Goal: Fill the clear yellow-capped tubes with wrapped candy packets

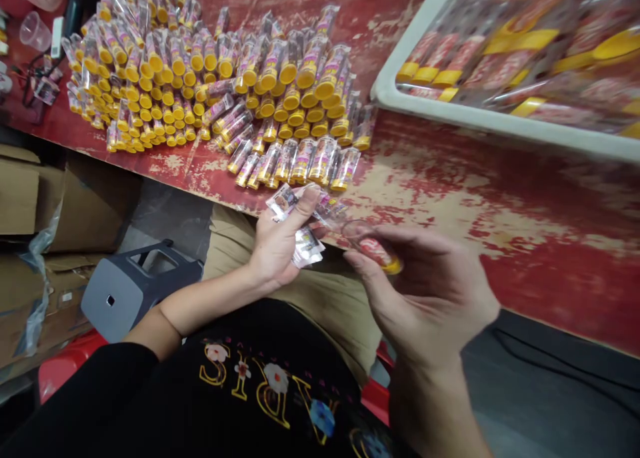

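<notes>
My left hand (280, 241) is closed on a bunch of small printed plastic sachets (306, 246), which stick out on both sides of its fingers near the table's front edge. Between the thumb and fingers of my right hand (430, 285) is a small clear tube (376, 251) with a red-and-white label and a yellow end pointing down to the right. Its clear end faces the sachets. Just beyond my hands, a row of wrapped tubes with yellow caps (303, 161) lies on the red table (425, 178).
Large stacks of yellow-capped tubes (165, 71) cover the table's back left. At the right stands a white-rimmed tray (480, 128) of red-labelled tubes. Clear cups (35, 31) sit far left. Below are cardboard boxes (95, 198) and a grey stool (120, 291).
</notes>
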A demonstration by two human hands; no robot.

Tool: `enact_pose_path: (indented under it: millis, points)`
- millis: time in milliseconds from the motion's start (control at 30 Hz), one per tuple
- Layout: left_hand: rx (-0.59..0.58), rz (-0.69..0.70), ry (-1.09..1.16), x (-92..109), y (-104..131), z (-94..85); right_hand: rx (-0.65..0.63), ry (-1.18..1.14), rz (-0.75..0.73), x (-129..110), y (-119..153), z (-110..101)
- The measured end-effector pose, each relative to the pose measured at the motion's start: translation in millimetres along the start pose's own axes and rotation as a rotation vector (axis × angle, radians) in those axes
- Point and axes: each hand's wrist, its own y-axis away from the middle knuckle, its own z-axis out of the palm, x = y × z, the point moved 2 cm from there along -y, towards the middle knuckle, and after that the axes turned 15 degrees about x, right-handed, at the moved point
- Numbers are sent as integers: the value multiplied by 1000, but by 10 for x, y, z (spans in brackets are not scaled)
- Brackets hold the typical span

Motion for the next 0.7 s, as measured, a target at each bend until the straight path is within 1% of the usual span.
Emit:
enact_pose_path:
  millis: [133, 200, 233, 333, 433, 500, 567, 600, 633, 700]
  points:
    - [-66, 13, -13, -30, 22, -28, -32, 239, -353, -54, -22, -36]
    - [-89, -7, -46, -34, 39, -42, -38, 304, -459, -100, -48, -60]
    - [-98, -23, -66, -35, 49, -48, -38, 316, -480, -121, -56, -72]
    - [-118, -35, -102, -40, 74, -64, -15, 332, -464, -154, -43, -90]
    - [-134, 12, -84, -71, 84, -83, 18, 371, -426, -141, 19, -77]
    - [-138, 33, -75, -112, 84, -98, 88, 390, -432, -133, 74, -64]
    - [-138, 47, -75, -152, 80, -112, 190, 363, -430, -141, 125, -51]
    - [-138, 57, -77, -163, 77, -116, 236, 324, -387, -146, 144, -47]
    - [-144, 63, -83, -168, 73, -118, 247, 267, -305, -146, 157, -39]
    - [-177, 64, -100, -153, 64, -116, 172, 136, -88, -135, 169, -16]
